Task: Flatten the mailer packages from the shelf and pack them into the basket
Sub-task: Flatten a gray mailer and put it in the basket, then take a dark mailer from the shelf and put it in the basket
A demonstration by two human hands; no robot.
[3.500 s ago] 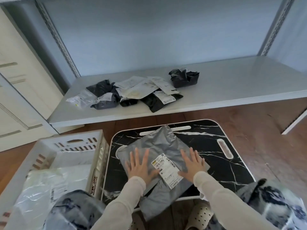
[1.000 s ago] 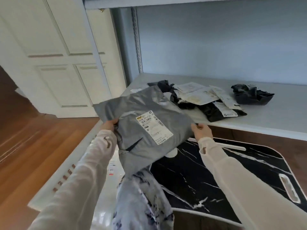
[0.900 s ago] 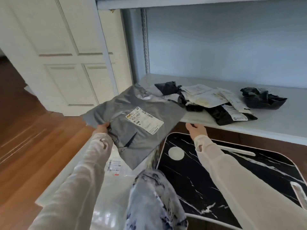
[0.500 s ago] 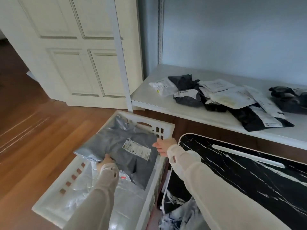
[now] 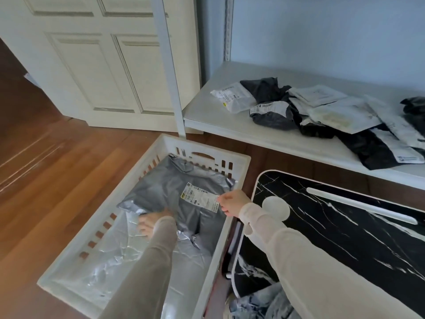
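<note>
A flattened grey mailer point(image 5: 174, 192) with a white label lies in the far half of the white basket point(image 5: 208, 147) on the floor. My left hand point(image 5: 150, 224) grips its near left edge, low inside the basket. Over the basket's right rim, my right hand point(image 5: 234, 203) pinches the mailer's right edge beside the label. Under the grey mailer lie flat clear and silvery mailers point(image 5: 110, 252). A pile of several crumpled black, grey and white mailers point(image 5: 322, 111) sits on the white shelf point(image 5: 207, 104) at the upper right.
A black marble-patterned lap table point(image 5: 345, 238) stands right of the basket, touching its side. The shelf's white upright post point(image 5: 170, 77) rises just behind the basket. A white panelled door point(image 5: 103, 65) is at the back left, with wooden floor point(image 5: 46, 180) to the left.
Both hands lifted the grey mailer off the lap table, swung it left and lowered it into the basket, where it now lies.
</note>
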